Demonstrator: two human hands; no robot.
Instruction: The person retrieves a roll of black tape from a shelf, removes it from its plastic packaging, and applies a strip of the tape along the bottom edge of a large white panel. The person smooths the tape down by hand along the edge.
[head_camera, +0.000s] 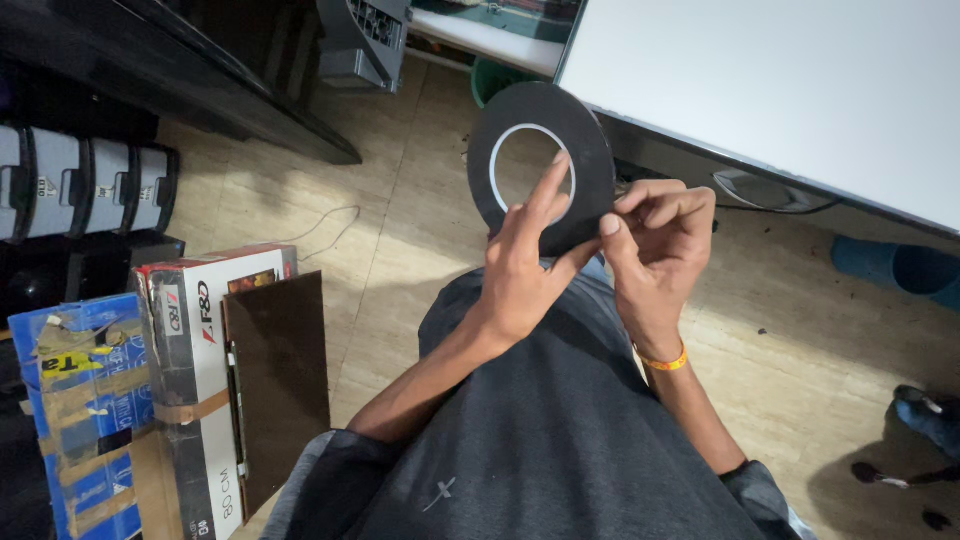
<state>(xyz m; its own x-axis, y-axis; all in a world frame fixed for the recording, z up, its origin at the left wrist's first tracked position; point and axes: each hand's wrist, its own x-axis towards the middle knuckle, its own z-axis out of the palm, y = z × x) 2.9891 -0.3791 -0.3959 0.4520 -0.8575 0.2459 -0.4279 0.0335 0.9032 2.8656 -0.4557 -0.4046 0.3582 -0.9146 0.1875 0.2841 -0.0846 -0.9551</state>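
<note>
The left hand (525, 270) grips a large flat roll of black tape with a thin white inner ring (541, 165), thumb pressed against the lower outer edge and index finger laid up across the open centre of the roll. The right hand (655, 240) is curled beside it, fingertips pinched at the roll's right edge, touching the black band; whether a loose end of tape sits between those fingers cannot be told. A thin orange band (665, 362) circles the right wrist. The roll stands upright on its rim in the air, held in front of the person's chest over the lap, above a dark grey shirt (540, 430). Just past the roll, to the upper right, lies a broad white flat panel with a dark edge (780, 90). Beneath everything runs a pale tan tiled floor (400, 230) with a thin loose wire on it. At lower left stands a tall white cardboard box with red and black printing and brown tape around it (195, 390), a dark brown flat panel (280, 385) leaning against its right side, and a blue carton patched with brown and yellow tape (85, 410) touching its left side. Farther left sits a row of grey rounded units (90, 185) against a dark cabinet.
</note>
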